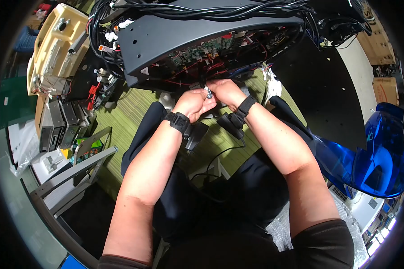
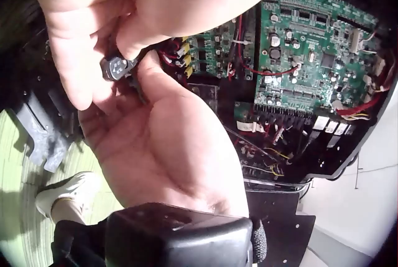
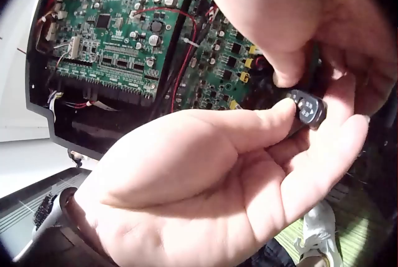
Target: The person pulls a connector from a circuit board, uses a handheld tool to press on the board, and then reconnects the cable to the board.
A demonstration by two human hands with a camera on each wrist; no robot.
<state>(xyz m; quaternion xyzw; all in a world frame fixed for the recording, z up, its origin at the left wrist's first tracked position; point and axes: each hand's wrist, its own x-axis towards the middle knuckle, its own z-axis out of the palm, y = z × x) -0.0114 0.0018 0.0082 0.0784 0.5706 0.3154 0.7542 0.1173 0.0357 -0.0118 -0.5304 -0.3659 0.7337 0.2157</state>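
Both hands meet in front of the open black machine housing [image 1: 206, 38]. Between their fingertips is a small black plug-like connector [image 3: 312, 110] with pale marks or contacts on its rounded end; in the head view it gleams silver. My right hand [image 1: 229, 93] pinches it, the thumb tip lying on its edge in the right wrist view. My left hand [image 1: 194, 104] holds close against the same piece [image 2: 114, 68], thumb and fingers gathered around it. Dark cable runs from the housing down to the fingers. Fingers hide the rest of the connector.
Green circuit boards [image 2: 305, 49] with red and black wires fill the housing. Thick black cables [image 1: 202, 12] lie over its top. A metal frame [image 1: 76, 172] stands to the left, a glossy blue part [image 1: 381, 154] to the right. Green striped flooring [image 1: 121, 119] lies below.
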